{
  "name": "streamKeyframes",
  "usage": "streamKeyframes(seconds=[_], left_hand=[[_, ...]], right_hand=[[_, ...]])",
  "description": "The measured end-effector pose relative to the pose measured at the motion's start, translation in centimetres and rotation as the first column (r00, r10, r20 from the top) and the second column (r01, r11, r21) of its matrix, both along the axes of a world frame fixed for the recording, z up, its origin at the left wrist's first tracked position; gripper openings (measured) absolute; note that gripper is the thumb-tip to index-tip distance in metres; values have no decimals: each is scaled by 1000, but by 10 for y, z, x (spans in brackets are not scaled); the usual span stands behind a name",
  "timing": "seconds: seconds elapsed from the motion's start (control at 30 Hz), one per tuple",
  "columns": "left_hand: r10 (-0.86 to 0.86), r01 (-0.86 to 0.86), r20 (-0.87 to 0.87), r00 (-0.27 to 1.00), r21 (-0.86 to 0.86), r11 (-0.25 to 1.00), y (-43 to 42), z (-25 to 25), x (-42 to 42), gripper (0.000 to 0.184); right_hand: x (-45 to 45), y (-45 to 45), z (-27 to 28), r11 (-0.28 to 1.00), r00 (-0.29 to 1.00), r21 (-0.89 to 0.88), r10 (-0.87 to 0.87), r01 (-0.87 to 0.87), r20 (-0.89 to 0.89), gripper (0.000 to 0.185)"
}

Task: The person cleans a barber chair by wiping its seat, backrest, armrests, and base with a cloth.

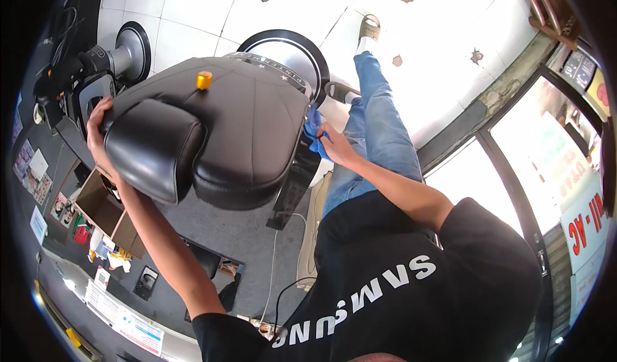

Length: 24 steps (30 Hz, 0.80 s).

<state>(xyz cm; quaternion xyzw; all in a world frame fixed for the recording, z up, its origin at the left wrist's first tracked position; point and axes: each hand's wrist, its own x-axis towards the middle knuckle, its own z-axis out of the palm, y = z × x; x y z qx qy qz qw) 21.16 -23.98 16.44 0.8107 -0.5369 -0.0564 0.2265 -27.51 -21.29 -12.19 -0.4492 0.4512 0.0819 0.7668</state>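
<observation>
A black padded barber chair (250, 124) with a headrest (154, 147) fills the upper middle of the head view. My left hand (98, 125) reaches round the far left of the headrest and grips the chair's edge, with its fingers curled there and partly hidden. In my right hand (335, 146) a crumpled blue cloth (313, 131) is bunched between the fingers. It presses against the right side of the chair, near the metal-studded trim. On the chair's upholstery sits a small yellow-orange cap-like object (204, 80).
The chair's round base (292, 46) rests on white floor tiles (193, 2) with broken patches. A second chair base (133, 52) stands at upper left. Along the left are a wooden box (103, 201) and a counter with papers (125, 317). Glass doors (495, 163) line the right.
</observation>
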Motion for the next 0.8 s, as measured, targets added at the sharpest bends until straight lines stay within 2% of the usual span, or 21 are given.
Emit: streamKeyframes(seconds=[0.07, 0.1, 0.2, 0.27, 0.37, 0.4, 0.47, 0.53, 0.57, 0.6, 0.67, 0.7, 0.73, 0.8], left_hand=[[55, -55, -52, 997, 7, 998, 1, -2, 4, 23], [86, -85, -56, 995, 10, 996, -1, -2, 1, 23], [138, -135, -88, 987, 35, 990, -4, -1, -1, 27], [210, -214, -135, 968, -16, 977, -8, -4, -7, 32], [248, -272, -318, 915, -32, 962, -8, -15, 10, 36], [249, -290, -384, 889, -50, 956, -8, -20, 12, 37], [251, -293, -409, 877, -42, 955, -8, -22, 14, 36], [231, -318, -428, 874, -142, 937, -11, -19, -2, 34], [240, -311, -364, 900, -149, 939, -6, -24, 2, 38], [349, -465, -435, 830, -194, 864, -3, -39, 1, 52], [368, -500, -378, 850, -354, 790, 15, -53, -16, 61], [468, -568, -331, 819, -355, 743, 27, -49, -43, 59], [491, -573, -296, 820, -446, 688, 42, -52, -66, 55], [532, -624, -335, 777, -516, 586, 86, -76, -117, 43]], right_hand=[[-14, -15, 24, 998, 997, -47, 45, -42, 62, 17], [-22, -23, 25, 998, 994, 58, 16, -22, 108, 18], [-44, -57, 46, 871, 929, 404, -352, 281, 113, 20], [-60, -91, 64, 732, 898, 619, -430, 285, 94, 23], [-28, -116, 127, 845, 867, 324, -482, 424, 123, 39], [-18, -120, 142, 872, 862, 281, -462, 400, 208, 45], [9, -129, 167, 917, 837, 182, -398, 354, 376, 57], [48, -134, 189, 945, 776, 127, -320, 301, 544, 64], [65, -138, 195, 978, 782, -17, -156, 209, 603, 61], [86, -140, 212, 959, 766, -174, -60, 222, 641, 58], [104, -137, 261, 905, 777, -375, 85, 202, 623, 58], [110, -133, 277, 856, 785, -475, 149, 202, 602, 58], [108, -121, 279, 784, 795, -581, 203, 218, 572, 58], [97, -104, 276, 534, 783, -815, 399, 225, 477, 58]])
